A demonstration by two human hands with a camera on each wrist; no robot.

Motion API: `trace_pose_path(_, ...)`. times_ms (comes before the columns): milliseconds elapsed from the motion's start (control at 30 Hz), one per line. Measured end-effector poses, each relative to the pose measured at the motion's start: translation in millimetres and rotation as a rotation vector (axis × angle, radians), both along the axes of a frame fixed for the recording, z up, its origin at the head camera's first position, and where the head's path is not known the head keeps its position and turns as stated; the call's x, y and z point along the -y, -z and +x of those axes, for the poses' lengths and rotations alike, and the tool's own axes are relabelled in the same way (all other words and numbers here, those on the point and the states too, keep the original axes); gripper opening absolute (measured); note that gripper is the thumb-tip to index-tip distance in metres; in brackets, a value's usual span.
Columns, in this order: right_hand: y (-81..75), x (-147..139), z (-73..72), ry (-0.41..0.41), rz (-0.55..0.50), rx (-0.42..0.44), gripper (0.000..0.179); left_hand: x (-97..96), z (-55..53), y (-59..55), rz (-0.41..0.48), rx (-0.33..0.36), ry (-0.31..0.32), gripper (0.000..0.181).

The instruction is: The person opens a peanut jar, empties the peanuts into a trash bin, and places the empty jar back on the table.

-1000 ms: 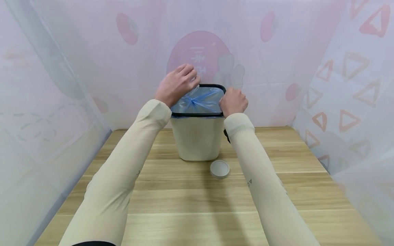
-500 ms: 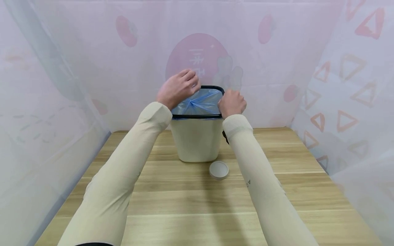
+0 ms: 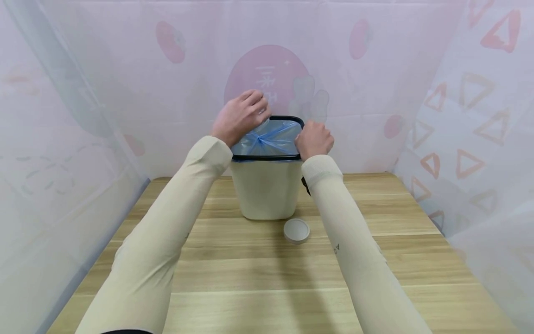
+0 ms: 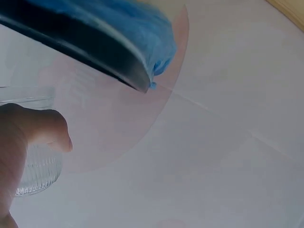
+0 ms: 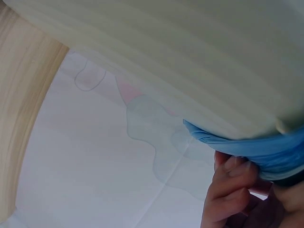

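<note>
A cream trash bin (image 3: 267, 192) with a black rim (image 3: 267, 158) stands upright at the back of the table. Lining it is a blue plastic bag (image 3: 275, 139), gathered in creases inside. Over the bin's left side, my left hand (image 3: 243, 116) grips a clear ribbed jar (image 4: 42, 166), its smooth end toward the bin; the head view mostly hides the jar. My right hand (image 3: 314, 140) holds the bin's right rim, fingers curled at the bag's folded edge (image 5: 275, 147). Any contents of the jar cannot be made out.
A round white lid (image 3: 296, 230) lies on the wooden table (image 3: 233, 278), just in front of the bin. Printed fabric walls (image 3: 200, 69) enclose the table at the back and both sides.
My left hand dipped slightly toward the bin half a second ago and has risen again with the jar. My right hand and the bin stay in place.
</note>
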State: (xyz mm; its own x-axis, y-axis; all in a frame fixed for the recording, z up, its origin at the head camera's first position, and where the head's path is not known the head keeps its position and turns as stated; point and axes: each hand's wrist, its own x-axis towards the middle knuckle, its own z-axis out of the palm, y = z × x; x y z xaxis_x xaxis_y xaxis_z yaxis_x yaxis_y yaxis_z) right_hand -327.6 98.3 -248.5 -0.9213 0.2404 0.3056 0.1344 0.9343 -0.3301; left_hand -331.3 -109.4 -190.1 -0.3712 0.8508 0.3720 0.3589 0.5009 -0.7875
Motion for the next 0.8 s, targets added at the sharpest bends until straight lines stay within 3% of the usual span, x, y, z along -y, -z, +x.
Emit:
trace_pose_path(233, -2.6, -3, -1.8, 0.0, -0.004, -0.011, 0.03, 0.2, 1.4, -8.4, 0.009, -0.014, -0.024, 0.036)
trace_pose_path(467, 1.8, -4, -2.9, -0.004, -0.012, -0.002, 0.028, 0.5, 2.4, 9.2, -0.043, 0.035, -0.031, 0.04)
trace_pose_path(700, -1.5, -4, -2.4, -0.005, -0.005, -0.011, 0.031, -0.5, 1.6, -4.6, 0.044, -0.017, 0.017, 0.034)
trace_pose_path(800, -2.8, -4, -2.4, -0.016, -0.011, -0.024, 0.03, -1.2, 2.0, -1.2, 0.014, 0.003, -0.005, 0.037)
